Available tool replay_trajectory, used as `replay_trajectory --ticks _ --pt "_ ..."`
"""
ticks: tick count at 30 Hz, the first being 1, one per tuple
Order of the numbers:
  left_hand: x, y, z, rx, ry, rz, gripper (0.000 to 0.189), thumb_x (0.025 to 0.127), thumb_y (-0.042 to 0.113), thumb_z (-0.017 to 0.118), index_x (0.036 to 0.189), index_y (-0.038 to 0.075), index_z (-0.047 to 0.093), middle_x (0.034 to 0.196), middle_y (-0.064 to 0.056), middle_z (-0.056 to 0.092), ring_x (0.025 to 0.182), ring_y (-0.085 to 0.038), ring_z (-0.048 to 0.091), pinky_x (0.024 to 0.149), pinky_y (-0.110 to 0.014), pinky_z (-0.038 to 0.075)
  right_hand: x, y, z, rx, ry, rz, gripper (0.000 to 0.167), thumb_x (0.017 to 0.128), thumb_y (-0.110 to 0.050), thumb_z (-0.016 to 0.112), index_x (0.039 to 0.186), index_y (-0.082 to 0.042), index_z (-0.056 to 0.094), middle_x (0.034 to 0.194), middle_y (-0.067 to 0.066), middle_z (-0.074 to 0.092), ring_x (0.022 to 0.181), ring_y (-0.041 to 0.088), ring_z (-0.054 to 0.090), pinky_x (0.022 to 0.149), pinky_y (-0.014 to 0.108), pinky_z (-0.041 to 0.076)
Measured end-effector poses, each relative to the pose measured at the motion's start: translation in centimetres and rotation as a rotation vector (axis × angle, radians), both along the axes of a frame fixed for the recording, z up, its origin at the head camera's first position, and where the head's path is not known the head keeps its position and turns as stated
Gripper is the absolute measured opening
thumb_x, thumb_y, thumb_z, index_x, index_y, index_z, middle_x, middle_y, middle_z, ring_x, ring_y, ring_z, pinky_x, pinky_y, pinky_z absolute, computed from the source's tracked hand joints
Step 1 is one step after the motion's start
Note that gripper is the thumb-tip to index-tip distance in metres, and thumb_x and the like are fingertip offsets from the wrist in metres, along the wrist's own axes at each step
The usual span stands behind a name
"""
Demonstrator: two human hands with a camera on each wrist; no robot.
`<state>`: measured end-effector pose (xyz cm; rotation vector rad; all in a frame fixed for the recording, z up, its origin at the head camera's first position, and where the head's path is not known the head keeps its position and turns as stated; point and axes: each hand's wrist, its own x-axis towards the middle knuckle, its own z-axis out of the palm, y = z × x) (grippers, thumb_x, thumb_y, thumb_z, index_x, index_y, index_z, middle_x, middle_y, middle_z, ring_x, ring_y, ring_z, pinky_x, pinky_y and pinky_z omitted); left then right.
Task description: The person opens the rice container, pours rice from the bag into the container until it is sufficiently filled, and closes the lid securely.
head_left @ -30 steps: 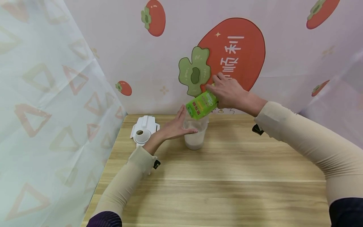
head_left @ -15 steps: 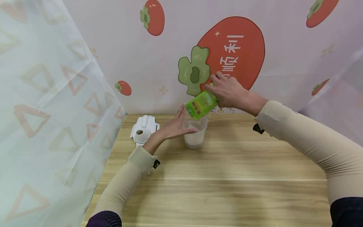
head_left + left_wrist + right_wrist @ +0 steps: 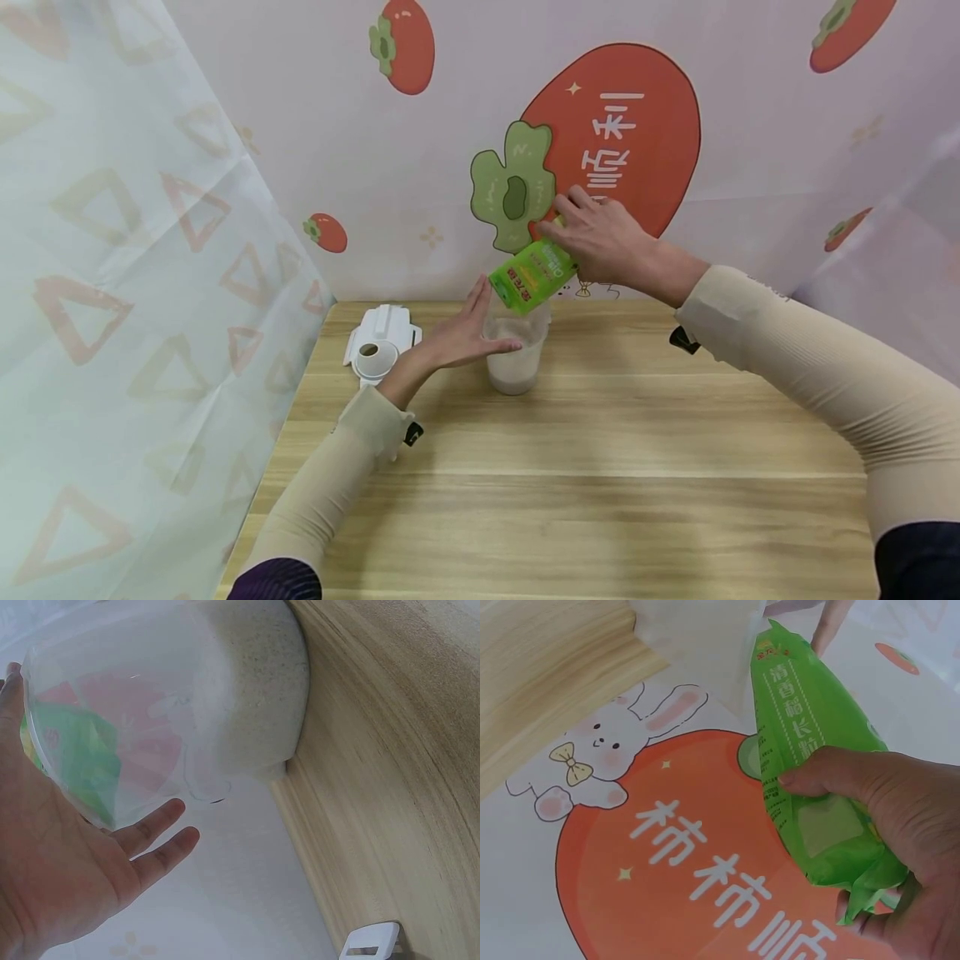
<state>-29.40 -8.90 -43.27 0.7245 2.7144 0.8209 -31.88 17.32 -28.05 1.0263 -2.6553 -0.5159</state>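
My right hand (image 3: 600,239) grips the upturned end of a green rice bag (image 3: 534,277), which tilts down to the left over a translucent plastic container (image 3: 517,367). In the right wrist view the thumb presses the bag's (image 3: 802,727) printed side. Pale grains of rice (image 3: 262,690) fill the container's lower part in the left wrist view. Spread fairly straight, the fingers and thumb of my left hand (image 3: 465,335) lie at the container's rim, on its left side. The bag's mouth is hidden at the rim, so flowing grains cannot be made out.
A white lid with side clasps (image 3: 387,321) lies left of the container, with a round white piece with a hole (image 3: 375,358) against it, partly behind the left wrist. The wooden table (image 3: 570,483) meets a printed backdrop (image 3: 420,183) just behind the container.
The bag and right hand have risen very slightly. The rice level in the container shows no clear difference, and the left hand keeps its place.
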Motion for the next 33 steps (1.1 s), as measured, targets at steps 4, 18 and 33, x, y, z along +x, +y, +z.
replay_trajectory --ticks 4,18,33 --pt "0.0 0.1 -0.1 -0.001 -0.002 0.000 0.130 0.088 0.084 0.060 0.168 0.017 -0.018 0.178 -0.007 -0.018 0.156 -0.038 0.033 0.114 -0.054 0.047 0.1 0.1 0.0 0.004 -0.008 -0.008 0.077 0.078 -0.022 0.092 0.146 -0.012 0.057 0.128 0.025 0.054 0.117 0.041 0.049 0.070 0.055 0.063" --pt "0.2 0.2 -0.1 0.009 0.004 -0.004 0.131 0.088 0.082 0.061 0.169 0.011 -0.013 0.178 -0.010 -0.016 0.155 -0.040 0.034 0.114 -0.055 0.048 0.4 0.5 -0.1 -0.016 -0.064 -0.058 0.080 0.077 -0.025 0.092 0.147 -0.013 0.055 0.128 0.024 0.053 0.117 0.041 0.049 0.071 0.057 0.063" --pt "0.1 0.1 0.0 0.008 0.010 0.002 0.131 0.088 0.081 0.063 0.169 0.010 -0.012 0.178 -0.008 -0.017 0.156 -0.038 0.032 0.113 -0.053 0.049 -0.2 2.5 -1.3 -0.138 -0.197 -0.141 0.089 0.074 -0.036 0.094 0.149 -0.011 0.052 0.138 0.025 0.050 0.132 0.046 0.044 0.075 0.062 0.062"
